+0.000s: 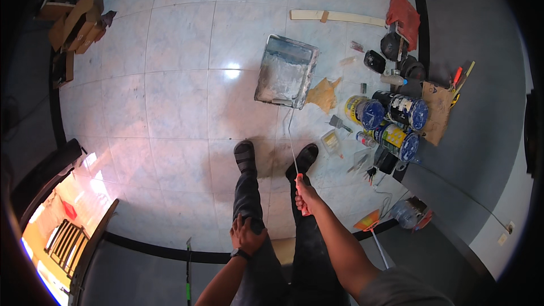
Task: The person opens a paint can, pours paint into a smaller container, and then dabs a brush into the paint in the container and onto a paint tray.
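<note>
My right hand point(306, 194) is wrapped round the red handle point(298, 178) of a paint roller. The roller's thin metal rod point(292, 136) runs forward over my right shoe to the near edge of a paint tray point(259, 82). I cannot make out the roller head there. The grey, paint-smeared tray lies on the tiled floor ahead of my feet. My left hand point(248, 236), with a dark watch at the wrist, rests on my left knee, its fingers spread and nothing in them.
Several paint cans point(371, 114) stand at the right beside cardboard point(439, 107). Nearer lie a scraper point(339, 123) and a small clear tray point(331, 143). A broom point(371, 222) and a water bottle point(406, 215) are at lower right. Cardboard boxes point(79, 25) stand far left.
</note>
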Tool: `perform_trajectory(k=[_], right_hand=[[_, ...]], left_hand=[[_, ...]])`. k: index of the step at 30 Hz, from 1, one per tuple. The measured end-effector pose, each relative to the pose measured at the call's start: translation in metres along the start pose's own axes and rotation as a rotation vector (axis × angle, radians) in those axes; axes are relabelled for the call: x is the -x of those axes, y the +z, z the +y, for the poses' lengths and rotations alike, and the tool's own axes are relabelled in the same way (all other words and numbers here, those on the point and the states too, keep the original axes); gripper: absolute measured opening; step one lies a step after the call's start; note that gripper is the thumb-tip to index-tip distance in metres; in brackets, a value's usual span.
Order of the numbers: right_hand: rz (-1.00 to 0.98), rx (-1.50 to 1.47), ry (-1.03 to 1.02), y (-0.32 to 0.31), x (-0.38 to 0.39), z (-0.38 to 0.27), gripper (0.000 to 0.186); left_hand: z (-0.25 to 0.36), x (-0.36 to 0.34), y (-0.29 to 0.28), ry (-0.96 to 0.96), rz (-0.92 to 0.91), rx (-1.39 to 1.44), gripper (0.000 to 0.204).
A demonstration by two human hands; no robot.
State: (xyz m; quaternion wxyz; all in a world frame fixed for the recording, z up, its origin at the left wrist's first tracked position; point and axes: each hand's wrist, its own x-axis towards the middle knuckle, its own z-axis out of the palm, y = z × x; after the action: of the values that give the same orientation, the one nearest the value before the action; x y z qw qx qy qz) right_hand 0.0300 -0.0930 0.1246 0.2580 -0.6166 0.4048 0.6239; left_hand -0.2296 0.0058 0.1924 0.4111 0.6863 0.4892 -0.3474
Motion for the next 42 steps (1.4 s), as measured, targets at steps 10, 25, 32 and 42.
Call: perform_trajectory(k=[10, 25, 32, 42], right_hand=[[-0.025, -0.188, 0.111, 0.068, -0.032, 0.005, 0.075], [-0.011, -0.126, -0.049, 0.024, 0.006, -0.019, 0.077], [-0.017, -0.174, -0.180, 0.025, -0.029, -0.051, 0.074], [-0.039, -0.175, -0.071, 0.058, -0.053, -0.072, 0.070]], left_hand=[[-0.009, 0.007, 0.008, -0.031, -0.030, 0.004, 0.078], [0.023, -0.006, 0.007, 0.108, -0.031, -0.130, 0.072], [0.148, -0.148, 0.007, -0.047, -0.292, 0.786, 0.054], [0.202, -0.269, -0.008, -0.356, -0.513, 0.533, 0.057]])
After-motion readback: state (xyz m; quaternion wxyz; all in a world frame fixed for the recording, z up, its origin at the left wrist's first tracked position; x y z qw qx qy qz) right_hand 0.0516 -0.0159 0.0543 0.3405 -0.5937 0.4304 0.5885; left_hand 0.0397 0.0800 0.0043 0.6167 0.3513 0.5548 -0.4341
